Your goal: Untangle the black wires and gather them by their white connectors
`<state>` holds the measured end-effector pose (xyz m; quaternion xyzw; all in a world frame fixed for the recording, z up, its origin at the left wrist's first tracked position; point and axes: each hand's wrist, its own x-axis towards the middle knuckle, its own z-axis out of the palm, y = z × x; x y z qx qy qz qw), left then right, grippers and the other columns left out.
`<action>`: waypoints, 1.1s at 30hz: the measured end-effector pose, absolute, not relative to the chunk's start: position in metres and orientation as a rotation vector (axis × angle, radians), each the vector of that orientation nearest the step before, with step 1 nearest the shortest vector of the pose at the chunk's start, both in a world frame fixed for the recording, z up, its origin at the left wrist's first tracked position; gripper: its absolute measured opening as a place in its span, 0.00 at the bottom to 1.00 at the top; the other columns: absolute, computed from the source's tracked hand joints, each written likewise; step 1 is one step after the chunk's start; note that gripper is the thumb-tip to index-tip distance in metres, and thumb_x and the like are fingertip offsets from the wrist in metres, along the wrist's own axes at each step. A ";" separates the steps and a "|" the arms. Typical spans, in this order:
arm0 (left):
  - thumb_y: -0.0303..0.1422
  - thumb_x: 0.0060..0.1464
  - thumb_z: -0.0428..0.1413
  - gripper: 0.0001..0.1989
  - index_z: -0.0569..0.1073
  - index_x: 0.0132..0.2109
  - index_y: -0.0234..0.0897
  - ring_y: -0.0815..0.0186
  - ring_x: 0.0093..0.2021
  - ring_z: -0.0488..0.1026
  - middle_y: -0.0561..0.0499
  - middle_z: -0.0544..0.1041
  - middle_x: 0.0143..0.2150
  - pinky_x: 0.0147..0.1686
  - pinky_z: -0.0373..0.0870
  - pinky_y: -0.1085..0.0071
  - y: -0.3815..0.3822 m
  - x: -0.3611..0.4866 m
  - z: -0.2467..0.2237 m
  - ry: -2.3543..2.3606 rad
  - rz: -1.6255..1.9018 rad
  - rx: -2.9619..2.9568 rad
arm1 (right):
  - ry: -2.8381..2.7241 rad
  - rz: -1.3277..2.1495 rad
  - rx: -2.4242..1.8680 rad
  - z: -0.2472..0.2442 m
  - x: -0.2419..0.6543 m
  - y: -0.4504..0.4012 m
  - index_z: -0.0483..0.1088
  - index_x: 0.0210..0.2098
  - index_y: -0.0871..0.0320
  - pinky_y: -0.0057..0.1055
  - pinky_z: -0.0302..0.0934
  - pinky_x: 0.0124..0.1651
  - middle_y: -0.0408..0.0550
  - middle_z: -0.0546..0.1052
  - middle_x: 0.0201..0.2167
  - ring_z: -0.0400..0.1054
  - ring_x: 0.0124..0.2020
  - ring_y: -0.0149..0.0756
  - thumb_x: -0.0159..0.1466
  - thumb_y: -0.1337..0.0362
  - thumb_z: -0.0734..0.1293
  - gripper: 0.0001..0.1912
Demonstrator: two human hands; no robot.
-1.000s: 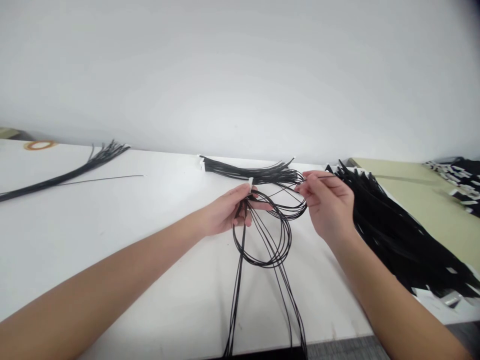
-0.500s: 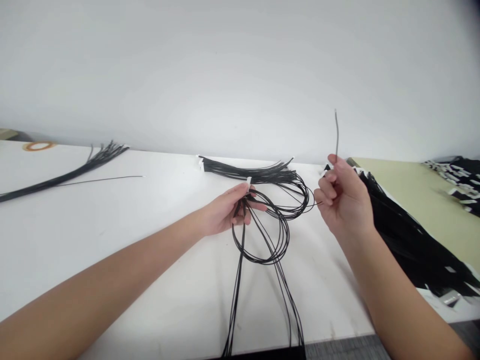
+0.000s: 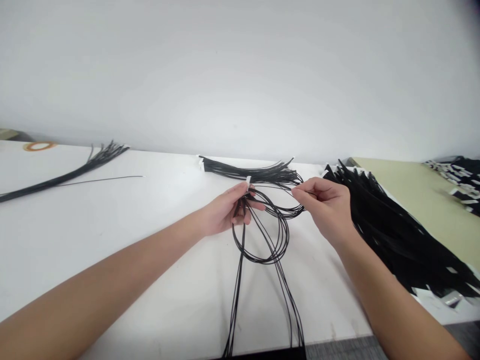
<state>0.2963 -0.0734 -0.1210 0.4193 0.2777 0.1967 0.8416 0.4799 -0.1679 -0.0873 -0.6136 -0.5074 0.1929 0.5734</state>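
Observation:
My left hand (image 3: pixel 240 202) is closed on a white connector (image 3: pixel 248 181) with several thin black wires (image 3: pixel 261 261) looping below it. Some of these wires hang down past the table's front edge. To the right, my right hand (image 3: pixel 324 205) pinches one thin black wire (image 3: pixel 275 186) between thumb and fingers; that wire stretches across toward the left hand. Behind both hands a bundle of black wires (image 3: pixel 240 170) with white connectors at its left end lies on the table, and its coiled part passes behind the right hand.
A long bundle of black wires (image 3: pixel 75 172) lies at the left, near an orange ring (image 3: pixel 39 146). At the right rests a thick pile of black cables (image 3: pixel 401 235) with white ends. More black-and-white pieces (image 3: pixel 461 175) sit on a yellowish surface (image 3: pixel 393 185). A white wall (image 3: pixel 232 75) rises behind.
My right hand has moved left and slightly down toward the left hand, turning over. The wire end that stuck up from it no longer shows upright. The left hand has stayed in place.

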 end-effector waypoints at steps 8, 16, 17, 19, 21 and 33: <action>0.45 0.59 0.47 0.15 0.64 0.41 0.37 0.72 0.16 0.69 0.46 0.78 0.32 0.11 0.51 0.80 -0.074 0.295 -0.118 0.569 0.408 0.883 | -1.233 0.410 -1.431 -0.094 0.478 -0.169 0.70 0.22 0.58 0.26 0.46 0.21 0.37 0.55 0.15 0.48 0.19 0.24 0.52 0.67 0.69 0.04; 0.48 0.57 0.49 0.17 0.63 0.41 0.38 0.71 0.16 0.69 0.46 0.79 0.32 0.10 0.49 0.80 -0.073 0.292 -0.116 0.579 0.416 0.876 | -1.561 -0.035 -1.358 -0.094 0.476 -0.168 0.69 0.25 0.57 0.26 0.49 0.22 0.38 0.57 0.16 0.51 0.19 0.25 0.55 0.70 0.66 0.04; 0.48 0.57 0.48 0.17 0.63 0.40 0.38 0.71 0.16 0.69 0.46 0.79 0.32 0.10 0.48 0.80 -0.073 0.292 -0.115 0.582 0.415 0.871 | -1.612 -0.127 -1.332 -0.094 0.475 -0.167 0.69 0.26 0.56 0.26 0.49 0.22 0.38 0.58 0.16 0.51 0.19 0.25 0.56 0.71 0.65 0.05; 0.48 0.57 0.48 0.17 0.63 0.41 0.38 0.72 0.15 0.69 0.46 0.79 0.32 0.10 0.49 0.80 -0.074 0.292 -0.113 0.591 0.416 0.862 | -1.700 -0.304 -1.274 -0.095 0.475 -0.167 0.68 0.27 0.56 0.25 0.49 0.22 0.38 0.59 0.17 0.51 0.20 0.25 0.56 0.73 0.64 0.06; 0.48 0.57 0.48 0.17 0.63 0.41 0.38 0.72 0.15 0.69 0.45 0.79 0.32 0.10 0.49 0.80 -0.075 0.292 -0.111 0.607 0.413 0.870 | -1.756 -0.428 -1.251 -0.096 0.476 -0.166 0.68 0.30 0.56 0.23 0.49 0.21 0.39 0.62 0.19 0.52 0.20 0.24 0.57 0.74 0.63 0.07; 0.48 0.58 0.47 0.16 0.62 0.41 0.39 0.72 0.15 0.69 0.46 0.78 0.32 0.10 0.50 0.81 -0.076 0.292 -0.111 0.608 0.368 0.910 | -1.883 -0.466 -1.330 -0.102 0.487 -0.167 0.65 0.38 0.56 0.23 0.56 0.26 0.45 0.71 0.30 0.63 0.27 0.26 0.63 0.72 0.59 0.07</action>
